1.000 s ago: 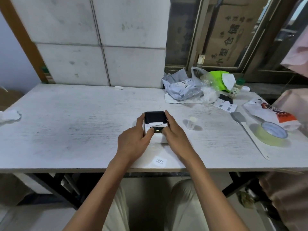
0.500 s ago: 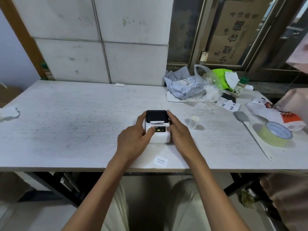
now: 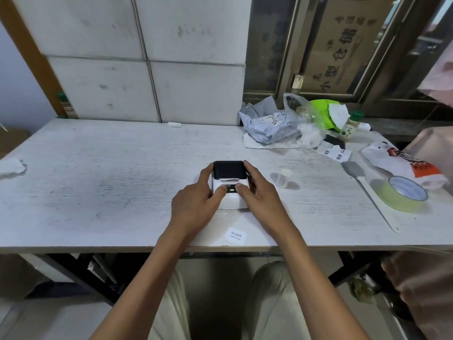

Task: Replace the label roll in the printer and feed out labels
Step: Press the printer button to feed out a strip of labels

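A small white label printer [image 3: 230,200] with a black lid stands in the middle of the white table [image 3: 98,173]. My left hand [image 3: 196,204] grips its left side, thumb resting on its top near a lit button. My right hand [image 3: 259,197] grips its right side, thumb also beside the button. A short strip of white label shows at the slot under the black lid. One printed label [image 3: 235,235] lies loose near the table's front edge. A small empty roll core [image 3: 283,177] stands to the right of the printer.
A roll of green tape [image 3: 404,192] and a long white strip lie at the right. Plastic bags [image 3: 272,126], a small green-capped bottle [image 3: 349,127] and a snack bag [image 3: 404,163] crowd the back right. A crumpled tissue [image 3: 11,166] lies at the left edge.
Both thumbs have shifted closer to the lit button on the printer's top. A bit of label now shows at the slot. The view has tilted slightly.
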